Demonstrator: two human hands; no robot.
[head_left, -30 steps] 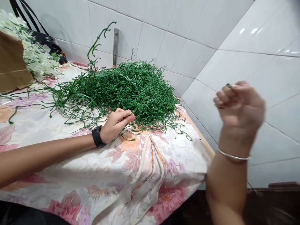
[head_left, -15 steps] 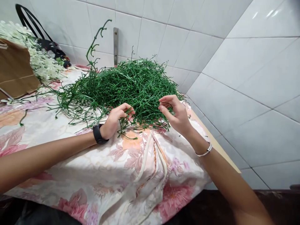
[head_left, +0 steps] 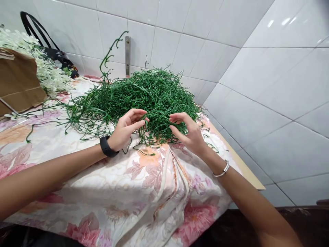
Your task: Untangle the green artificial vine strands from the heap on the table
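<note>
A large tangled pile of green artificial flower stems (head_left: 151,89) covers the middle of the table, thin and branching with small knobbed ends. At its near left edge is my left hand (head_left: 128,127), with a black band on the wrist. Thumb and fingers are apart, and some stems show just beyond the fingertips; whether they touch is unclear. My right hand (head_left: 187,132), wearing a silver bracelet, hovers in front of the pile's right part. Its thumb and fingers are spread with a gap between them, facing the left hand. A few loose stems (head_left: 146,151) lie between the hands.
The table has a floral cloth (head_left: 97,192), bunched near the front. White artificial flowers (head_left: 51,73) and a brown cardboard box (head_left: 20,82) stand at the left. A black bag with handles (head_left: 58,56) sits behind them. A tiled wall (head_left: 169,41) bounds the back and right.
My left hand has opened, its thumb and fingers moving apart. My right hand has shifted slightly left and down, towards the left hand. The view has tilted a little.
</note>
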